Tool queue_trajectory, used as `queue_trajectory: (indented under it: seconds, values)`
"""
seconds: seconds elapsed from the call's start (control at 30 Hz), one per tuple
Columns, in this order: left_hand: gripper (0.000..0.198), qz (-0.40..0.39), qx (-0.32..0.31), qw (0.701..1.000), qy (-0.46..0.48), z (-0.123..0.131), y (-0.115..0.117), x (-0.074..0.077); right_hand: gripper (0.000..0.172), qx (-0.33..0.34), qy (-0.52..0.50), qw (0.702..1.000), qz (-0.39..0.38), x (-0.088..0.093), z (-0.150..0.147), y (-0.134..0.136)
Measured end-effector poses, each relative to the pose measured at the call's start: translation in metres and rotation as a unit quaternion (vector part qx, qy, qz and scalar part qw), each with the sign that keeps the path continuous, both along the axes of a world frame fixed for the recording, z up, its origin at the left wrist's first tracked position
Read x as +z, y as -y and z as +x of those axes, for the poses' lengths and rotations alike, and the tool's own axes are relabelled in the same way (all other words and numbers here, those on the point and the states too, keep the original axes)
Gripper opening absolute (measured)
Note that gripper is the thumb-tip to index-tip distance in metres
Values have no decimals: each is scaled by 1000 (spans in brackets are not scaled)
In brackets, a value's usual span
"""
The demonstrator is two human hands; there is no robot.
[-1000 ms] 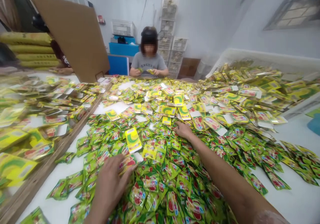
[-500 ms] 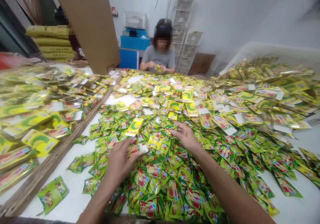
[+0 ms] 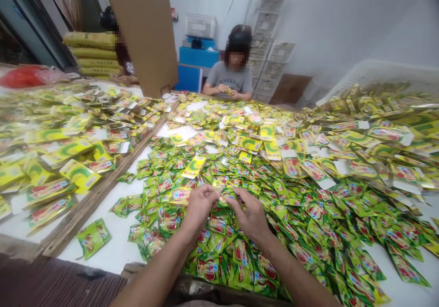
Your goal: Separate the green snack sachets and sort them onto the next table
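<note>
My left hand (image 3: 201, 204) is closed around a small yellow box (image 3: 180, 196), whose printed end sticks out to the left of my fingers. A few centimetres to its right, my right hand (image 3: 250, 213) pinches a small green packet (image 3: 227, 195) between thumb and fingertips. Both sets of fingertips nearly meet at the packet, and they partly hide the box's near end. Under and around my hands spreads a heap of green packets (image 3: 209, 268) with red fruit prints. Just beyond my left hand a yellow box (image 3: 194, 167) lies on the heap.
Flat yellow boxes (image 3: 318, 172) pile up to the right, before a white crate (image 3: 370, 71). A wooden strip (image 3: 113, 183) divides off more boxes (image 3: 79, 174) on the left. Across the table sits a co-worker (image 3: 229, 76); a cardboard sheet (image 3: 144, 37) partly hides another person.
My right hand has come back from the packets toward my left hand, now with a green packet at its fingertips. The left hand has moved right with the box. The view has shifted left.
</note>
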State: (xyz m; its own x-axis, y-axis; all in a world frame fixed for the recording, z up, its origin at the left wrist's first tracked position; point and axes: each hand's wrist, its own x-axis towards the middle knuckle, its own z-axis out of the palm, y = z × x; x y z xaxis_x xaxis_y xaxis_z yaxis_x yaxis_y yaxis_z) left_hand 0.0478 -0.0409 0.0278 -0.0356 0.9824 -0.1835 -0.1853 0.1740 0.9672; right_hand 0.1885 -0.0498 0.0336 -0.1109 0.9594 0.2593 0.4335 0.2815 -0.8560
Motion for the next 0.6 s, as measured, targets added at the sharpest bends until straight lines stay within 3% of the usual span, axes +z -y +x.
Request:
queue_trajectory:
  seconds: [0.13,0.23,0.27,0.33,0.43,0.5,0.6]
  values:
    - [29,78,-67,986,-127,-4,0,4,27,12,-40,993,-107,-5,7,2]
    - [32,80,-56,962,-254,-14,-16,13,33,-74,-8,993,-93,-8,22,-5]
    - [31,80,-33,941,-328,-17,-24,16,34,-102,3,991,-90,-11,27,-7]
    - [28,70,-24,869,-488,-18,-38,19,36,-128,17,987,-101,-18,35,-13]
    - [27,51,-107,773,-623,-8,-50,16,36,-125,17,986,-108,-34,39,-18]
    - [29,59,-142,754,-639,2,-51,11,37,-120,1,988,-101,-44,38,-19]
    - [22,77,-144,758,-632,9,-49,2,34,-101,-40,988,-112,-52,38,-20]
